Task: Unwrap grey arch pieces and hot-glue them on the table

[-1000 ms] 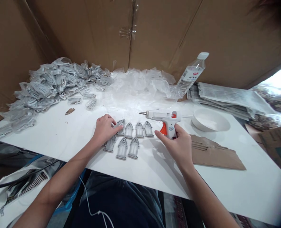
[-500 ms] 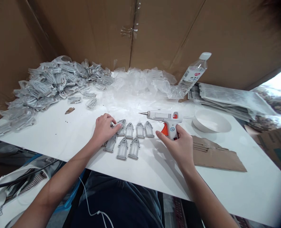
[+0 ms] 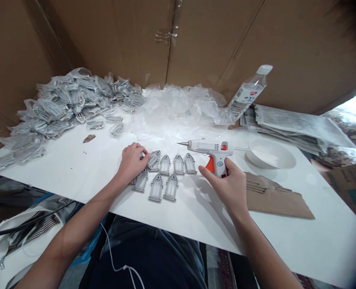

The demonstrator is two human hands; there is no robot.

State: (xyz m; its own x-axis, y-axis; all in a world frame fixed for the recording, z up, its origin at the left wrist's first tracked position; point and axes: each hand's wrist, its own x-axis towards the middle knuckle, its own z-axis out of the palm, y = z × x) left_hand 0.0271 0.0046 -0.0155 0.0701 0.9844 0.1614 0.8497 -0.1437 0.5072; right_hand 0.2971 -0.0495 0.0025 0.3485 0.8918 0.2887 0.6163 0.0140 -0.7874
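Note:
My left hand [image 3: 132, 161] rests with curled fingers on the leftmost grey arch-shaped plastic piece [image 3: 152, 159], at the end of a row of several such pieces [image 3: 178, 164] on the white table [image 3: 75, 168]. More of these pieces [image 3: 156, 188] lie in a second row nearer me. My right hand [image 3: 228, 185] grips the handle of a white hot-glue gun [image 3: 211, 149] with an orange trigger. Its metal nozzle points left, just above the right end of the far row.
A heap of bagged grey pieces [image 3: 63, 104] fills the back left, with empty clear bags [image 3: 184, 104] behind the rows. A water bottle [image 3: 249, 91] leans on the cardboard wall. A white bowl [image 3: 270, 153], a cardboard scrap [image 3: 274, 196] and stacked packets [image 3: 292, 124] lie right.
My left fingers have curled in a little on the leftmost piece, tilting it slightly. The glue gun stays held in almost the same place.

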